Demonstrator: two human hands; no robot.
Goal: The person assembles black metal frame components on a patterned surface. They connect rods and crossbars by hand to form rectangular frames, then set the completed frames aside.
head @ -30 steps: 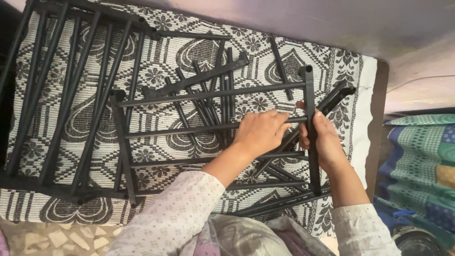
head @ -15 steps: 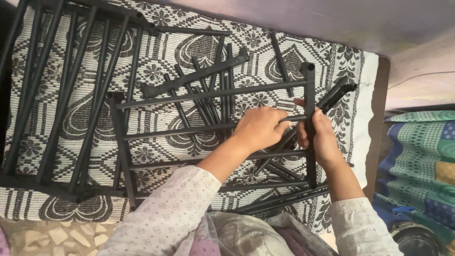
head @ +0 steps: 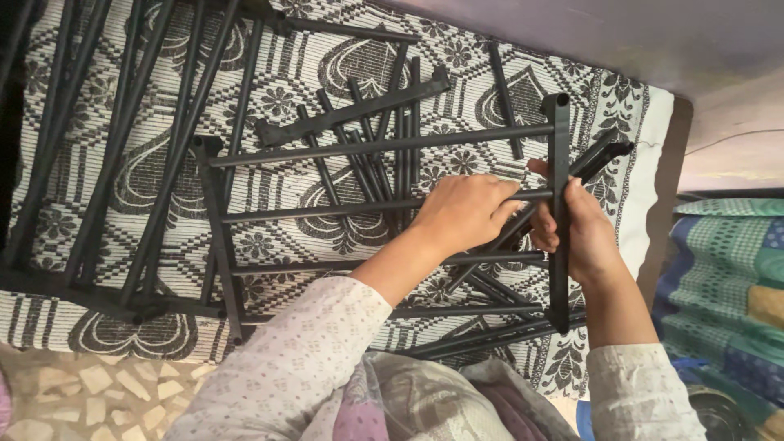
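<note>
Gripping a thin black plastic rod [head: 327, 208] near its right end, the left hand [head: 465, 214] has its fingers curled shut over the rod, just left of where it meets the upright black plastic side rail [head: 559, 204]. The right hand [head: 581, 237] wraps around that rail from the right, its grip closed on the rail's middle, thumb and fingertips showing on either side of it. Rod and rail sit between the two hands, which are just beside each other.

The rail is a flat black bar with a rounded socket at its top end; several parallel black rods run from it leftward to a second black rail [head: 219, 237], making a ladder-like frame. The frame lies over a scatter of loose black rods [head: 371, 122] on a black-and-white woven cloth with heart and flower patterns [head: 278, 98], which covers the table.

A larger black slatted rack [head: 106, 147] lies at the left on the same cloth. At the far right is a green and blue patterned fabric [head: 727, 269]. No packages or labels can be made out.
</note>
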